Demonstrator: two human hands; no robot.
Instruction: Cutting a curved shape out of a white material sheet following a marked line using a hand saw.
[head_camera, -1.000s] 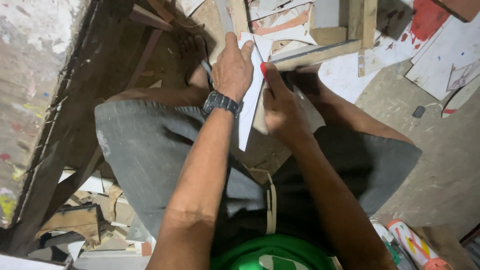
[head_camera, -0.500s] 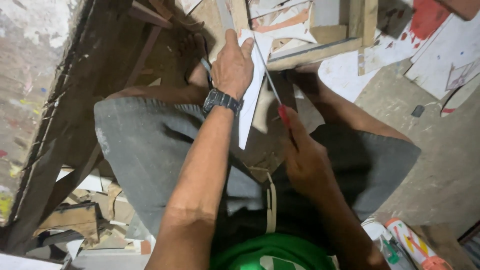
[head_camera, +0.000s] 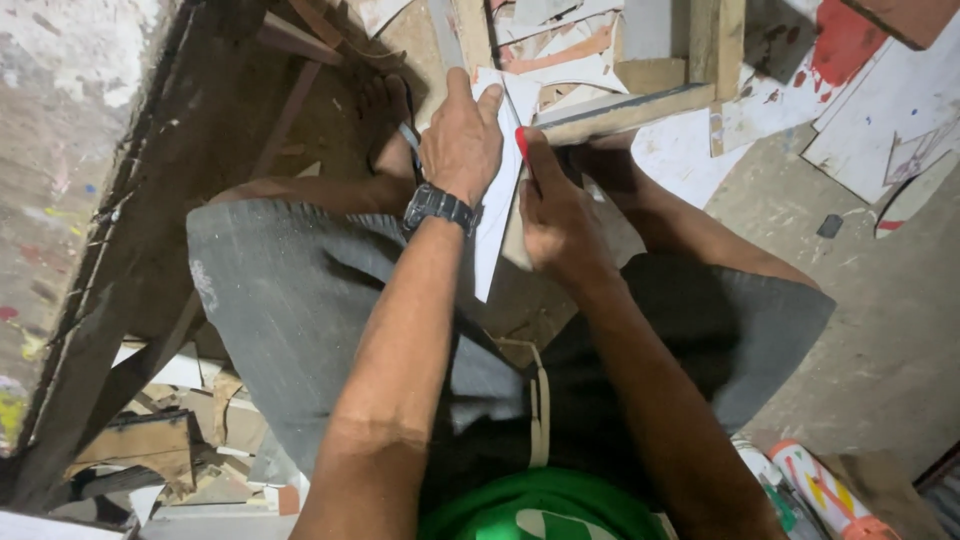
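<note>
Light falls evenly from above onto my forearms and my left hand (head_camera: 462, 140), leaving the wooden frame (head_camera: 160, 250) at my left in deep shadow. The white sheet (head_camera: 497, 200) glares slightly. Edges bend outward, and my right hand (head_camera: 560, 215) looks faintly smeared.

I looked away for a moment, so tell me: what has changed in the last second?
The right hand with its red-handled tool pulled back toward the body half a second ago, then pushed forward again to the top of the white strip, where it was a second ago. The left hand kept pressing the strip down, watch on the wrist. Nothing was let go.
</note>
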